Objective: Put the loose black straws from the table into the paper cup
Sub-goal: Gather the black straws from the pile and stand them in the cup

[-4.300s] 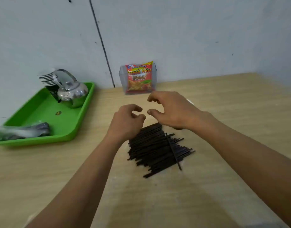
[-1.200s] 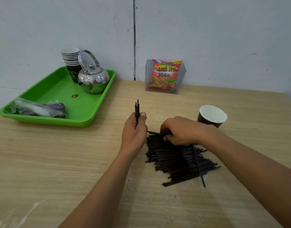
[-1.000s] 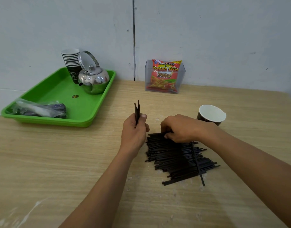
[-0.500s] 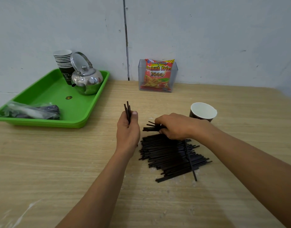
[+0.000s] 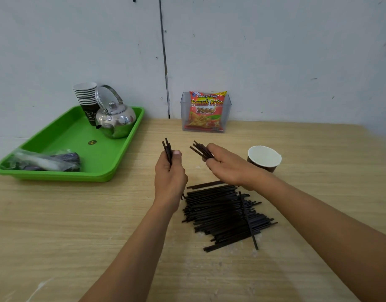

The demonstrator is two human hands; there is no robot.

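My left hand [image 5: 169, 177] is closed round a small bundle of straws [image 5: 167, 149], thumb pressed against it, ends pointing up and away from me. This upright hold should keep the ends level so that the bundle enters a narrow opening as one. My right hand [image 5: 226, 166] pinches a second bundle [image 5: 202, 150] in curled fingers, ends angled up and to the far left, lifted off the table [image 5: 78, 225].

The main pile of black straws [image 5: 224, 212] lies on the table just nearer to me than both hands, most straws roughly parallel and running left to right. One crossed straw [image 5: 248, 221] lies over the pile, near to far (it may snag a later pick). The paper cup [image 5: 264, 158] stands upright just right of my right hand, and no straws show inside it. I judge the task to be at an early stage.

Clearances:
- Nothing stands between my right hand and the cup, so the path to its rim is short.
- The cup looks light, and its rim is near my right wrist; a sideways brush could tip it.
- The green tray [image 5: 96, 173], carrying a kettle [image 5: 115, 120] and stacked cups [image 5: 86, 94], sits well apart at far left.
- The snack holder [image 5: 206, 112] stands against the wall, well beyond both hands.
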